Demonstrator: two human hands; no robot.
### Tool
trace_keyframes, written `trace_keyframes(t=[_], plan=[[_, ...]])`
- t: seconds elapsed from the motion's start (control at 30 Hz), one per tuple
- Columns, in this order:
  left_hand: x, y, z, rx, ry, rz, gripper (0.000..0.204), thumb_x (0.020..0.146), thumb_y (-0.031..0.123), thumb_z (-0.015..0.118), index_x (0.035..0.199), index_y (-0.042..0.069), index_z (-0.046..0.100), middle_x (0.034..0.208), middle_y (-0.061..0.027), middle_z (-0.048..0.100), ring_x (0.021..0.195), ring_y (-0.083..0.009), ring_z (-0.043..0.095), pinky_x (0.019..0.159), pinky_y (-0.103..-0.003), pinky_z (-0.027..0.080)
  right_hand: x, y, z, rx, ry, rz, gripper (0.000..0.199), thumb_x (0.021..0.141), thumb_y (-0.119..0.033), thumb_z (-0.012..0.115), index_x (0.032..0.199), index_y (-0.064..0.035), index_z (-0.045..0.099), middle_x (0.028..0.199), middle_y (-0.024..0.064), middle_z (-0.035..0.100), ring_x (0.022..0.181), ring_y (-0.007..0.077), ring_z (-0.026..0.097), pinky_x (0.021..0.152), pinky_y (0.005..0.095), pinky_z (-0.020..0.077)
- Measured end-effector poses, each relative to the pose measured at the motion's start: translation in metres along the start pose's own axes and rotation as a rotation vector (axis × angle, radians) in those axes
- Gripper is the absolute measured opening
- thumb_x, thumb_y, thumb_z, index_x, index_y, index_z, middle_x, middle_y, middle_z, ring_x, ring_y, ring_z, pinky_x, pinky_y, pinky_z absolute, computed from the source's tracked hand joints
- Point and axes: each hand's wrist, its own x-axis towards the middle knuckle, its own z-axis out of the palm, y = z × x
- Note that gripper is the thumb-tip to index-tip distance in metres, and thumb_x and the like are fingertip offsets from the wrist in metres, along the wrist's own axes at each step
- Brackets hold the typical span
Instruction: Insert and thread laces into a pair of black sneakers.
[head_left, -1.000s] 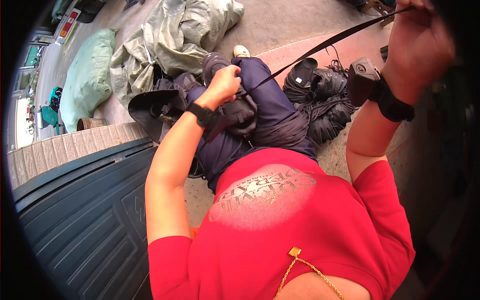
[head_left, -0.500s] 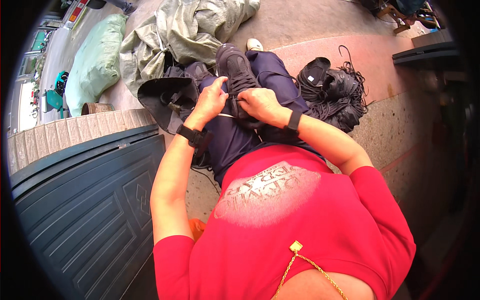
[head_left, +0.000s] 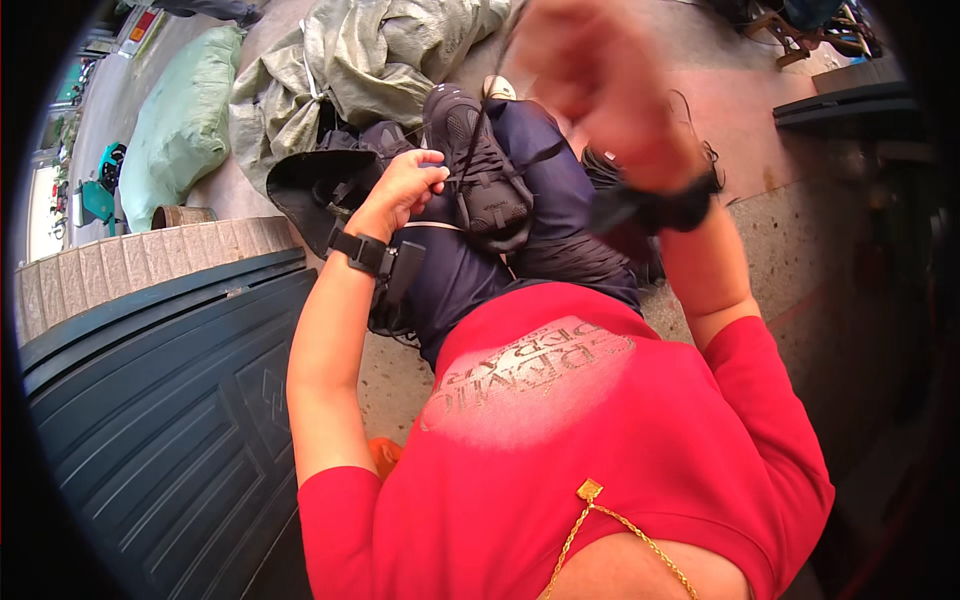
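A black sneaker (head_left: 490,195) lies across my lap on my dark trousers, its toe pointing away from me. A dark shoelace (head_left: 476,140) runs taut from its eyelets up toward my right hand (head_left: 610,95). That hand is raised high on the right and smeared by motion; its fingers appear closed round the lace. My left hand (head_left: 408,185) is beside the sneaker's left edge, thumb and forefinger pinched by the lacing, with a dark strand at the fingertips. Left of it, a black curved flap (head_left: 310,190) and another dark shoe (head_left: 385,138) lie by my leg.
A heap of black shoes with loose laces (head_left: 605,170) is partly hidden behind my right arm. Grey-green woven sacks (head_left: 375,60) lie ahead, and a pale green stuffed sack (head_left: 185,125) at left. A dark blue panelled door (head_left: 170,420) stands close at my left.
My right hand has left the sneaker, rising up and to the right and drawing the shoelace out long. My left hand stays beside the sneaker, shifted slightly left.
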Motion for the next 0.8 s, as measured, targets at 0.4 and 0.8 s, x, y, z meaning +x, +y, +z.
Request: trace_keyframes(t=[0.4, 0.8], plan=[[-0.040, 0.078, 0.036, 0.446, -0.665, 0.556, 0.032, 0.080, 0.021, 0.061, 0.105, 0.001, 0.056, 0.098, -0.0100, 0.059, 0.094, -0.0149, 0.054, 0.085, -0.027, 0.040, 0.016, -0.100, 0.048, -0.341, -0.351, -0.215, 0.021, 0.089, -0.021, 0.039, 0.078, -0.0057, 0.050, 0.061, 0.0000, 0.041, 0.054, 0.0113, 0.038, 0.048, 0.0236, 0.0328], [-0.071, 0.019, -0.179, -0.777, 0.080, 0.574, 0.014, 0.090, 0.016, 0.045, 0.091, 0.003, 0.050, 0.068, 0.0003, 0.039, 0.061, -0.0121, 0.037, 0.061, -0.027, 0.035, -0.075, -0.019, -0.122, -0.874, 0.573, -0.043, 0.019, 0.086, -0.015, 0.051, 0.097, -0.0015, 0.058, 0.074, -0.0016, 0.054, 0.064, 0.0067, 0.047, 0.060, 0.0204, 0.0395]])
